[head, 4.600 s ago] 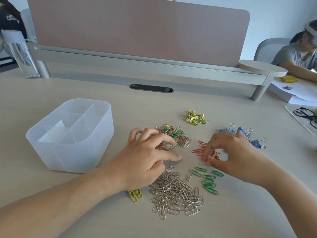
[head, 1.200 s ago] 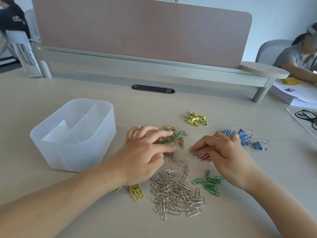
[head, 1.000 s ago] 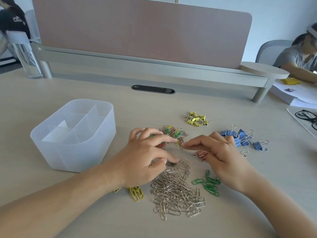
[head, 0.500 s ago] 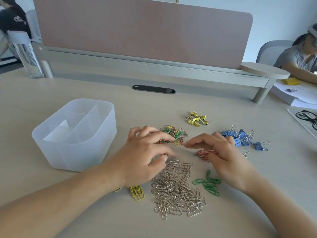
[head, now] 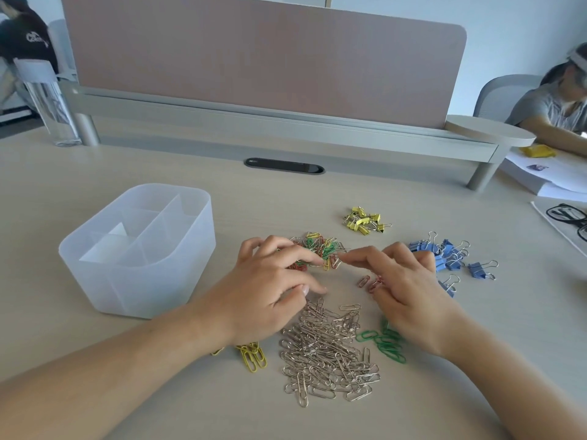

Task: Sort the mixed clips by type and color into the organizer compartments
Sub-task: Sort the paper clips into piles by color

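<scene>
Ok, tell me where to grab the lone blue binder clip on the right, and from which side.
Pinch the wire handles of the lone blue binder clip, coming from the right and above: they probably offer the easiest hold, since they stick out to the right, away from the blue pile.

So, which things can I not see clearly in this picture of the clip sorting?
All in the head view:
Whether the left hand holds a clip: the hand covers the near side of the mixed pile.
Whether the right hand pinches one: too small to tell.
Red paper clips: partly under the right hand.
Yellow paper clips: partly under the left wrist.
Near compartment floors of the organizer: veiled by its frosted wall.
</scene>
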